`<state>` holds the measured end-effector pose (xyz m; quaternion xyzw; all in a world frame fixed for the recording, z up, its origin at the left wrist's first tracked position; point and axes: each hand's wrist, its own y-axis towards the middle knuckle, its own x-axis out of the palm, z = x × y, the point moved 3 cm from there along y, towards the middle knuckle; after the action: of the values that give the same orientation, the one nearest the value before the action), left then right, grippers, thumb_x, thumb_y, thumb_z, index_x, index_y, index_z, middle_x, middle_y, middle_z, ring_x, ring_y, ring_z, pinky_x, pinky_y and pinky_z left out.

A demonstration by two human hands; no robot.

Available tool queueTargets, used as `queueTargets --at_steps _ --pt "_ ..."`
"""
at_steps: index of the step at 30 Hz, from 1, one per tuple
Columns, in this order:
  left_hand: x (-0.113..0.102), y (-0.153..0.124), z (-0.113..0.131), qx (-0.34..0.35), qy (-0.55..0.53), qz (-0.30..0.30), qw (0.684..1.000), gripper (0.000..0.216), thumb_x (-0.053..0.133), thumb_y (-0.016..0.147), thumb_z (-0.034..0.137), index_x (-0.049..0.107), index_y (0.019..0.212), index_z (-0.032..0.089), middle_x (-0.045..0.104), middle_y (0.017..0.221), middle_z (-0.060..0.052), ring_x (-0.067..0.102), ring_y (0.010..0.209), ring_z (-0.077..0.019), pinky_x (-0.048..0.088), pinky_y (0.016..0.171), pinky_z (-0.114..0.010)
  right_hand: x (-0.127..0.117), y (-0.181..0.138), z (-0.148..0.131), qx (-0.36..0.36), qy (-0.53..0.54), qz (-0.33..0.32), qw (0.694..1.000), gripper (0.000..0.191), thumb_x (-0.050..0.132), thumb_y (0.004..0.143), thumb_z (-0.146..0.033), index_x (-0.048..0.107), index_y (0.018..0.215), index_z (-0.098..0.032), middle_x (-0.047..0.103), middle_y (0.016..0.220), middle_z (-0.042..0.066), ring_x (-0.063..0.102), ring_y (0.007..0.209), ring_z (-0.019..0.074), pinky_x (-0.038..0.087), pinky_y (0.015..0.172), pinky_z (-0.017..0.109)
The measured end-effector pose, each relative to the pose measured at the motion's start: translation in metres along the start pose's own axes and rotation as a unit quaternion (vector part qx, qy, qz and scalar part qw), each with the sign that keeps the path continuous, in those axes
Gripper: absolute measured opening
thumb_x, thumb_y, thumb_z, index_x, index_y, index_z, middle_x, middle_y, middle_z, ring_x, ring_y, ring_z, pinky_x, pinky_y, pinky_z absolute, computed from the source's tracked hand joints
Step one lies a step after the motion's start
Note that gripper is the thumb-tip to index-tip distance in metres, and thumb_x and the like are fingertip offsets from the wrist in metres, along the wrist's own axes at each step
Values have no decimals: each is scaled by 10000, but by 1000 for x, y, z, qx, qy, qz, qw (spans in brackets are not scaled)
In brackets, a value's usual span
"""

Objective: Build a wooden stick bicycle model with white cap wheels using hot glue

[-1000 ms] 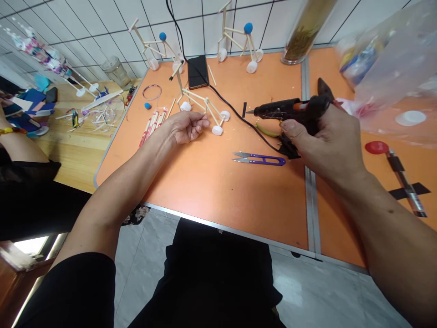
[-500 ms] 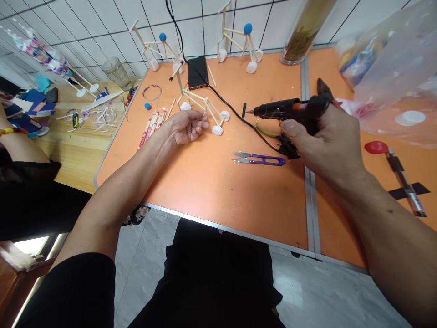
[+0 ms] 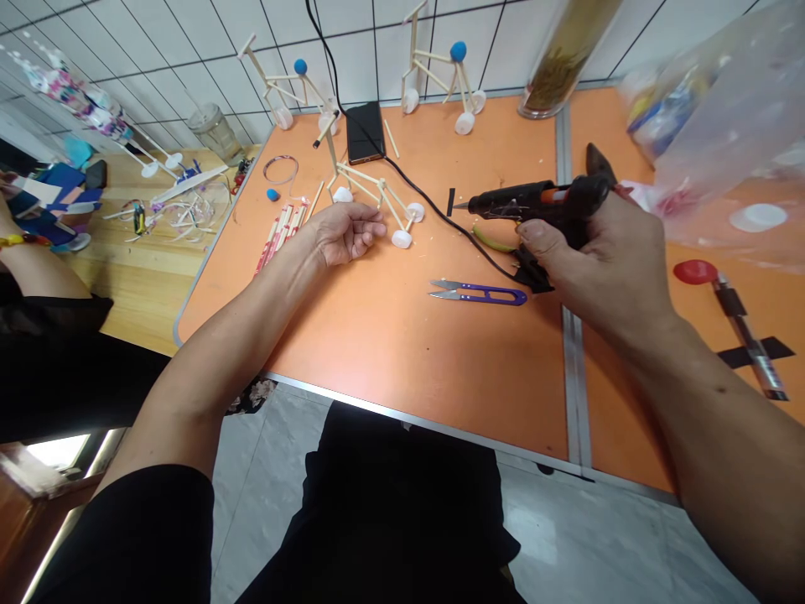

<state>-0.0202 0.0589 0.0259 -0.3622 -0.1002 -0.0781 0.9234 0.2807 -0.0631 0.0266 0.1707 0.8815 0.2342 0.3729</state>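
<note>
Hardly anything has moved over the last second: the glue gun (image 3: 534,201) keeps the same height above the worktop (image 3: 402,361), nozzle pointing left, and the small shifts in the view look like camera drift rather than hand motion. The right hand (image 3: 597,260) stays wrapped around the gun's grip, fingers pressed together on the handle and the thumb lying along its near side. The gun's black cord (image 3: 423,198) trails back across the worktop toward the tiled wall.

Left of the nozzle, well apart from it, a stick model (image 3: 371,191) with white disc wheels stands on the worktop. The left hand (image 3: 345,233) rests palm up just beside it, fingers loosely curled inward; I cannot tell whether they pinch anything or touch the model. It has not shifted either.

Purple snips (image 3: 479,293) lie flat between the two hands, nearer the gun. A bundle of sticks (image 3: 280,231) lies behind the left wrist, and a phone (image 3: 365,132) sits farther back.
</note>
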Motion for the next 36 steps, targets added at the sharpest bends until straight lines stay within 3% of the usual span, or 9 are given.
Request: queueTargets --at_steps 14,23,36 --pt "-4 3 -1 -15 -23 -15 1000 238 563 1116 68 786 1086 144 757 608 -65 561 389 -85 410 412 -130 -2 -1 -5 16 -15 -14 1000 392 685 938 -478 867 1195 -246 887 1049 85 823 968 300 608 856 474" --pt "2 -4 -1 1 -10 4 1000 311 505 1149 74 713 936 166 733 580 -63 527 359 -71 381 387 -118 -2 -1 -2 9 -17 -7 1000 425 683 931 -493 876 1199 -226 879 1021 92 823 954 303 607 852 473" --pt "-2 -2 -3 2 -32 -1 999 272 526 1144 94 738 989 163 745 587 -72 572 366 -93 404 396 -123 -1 -1 0 12 -22 -12 1000 362 684 941 -510 853 1159 -276 871 1002 68 808 941 300 616 861 485"
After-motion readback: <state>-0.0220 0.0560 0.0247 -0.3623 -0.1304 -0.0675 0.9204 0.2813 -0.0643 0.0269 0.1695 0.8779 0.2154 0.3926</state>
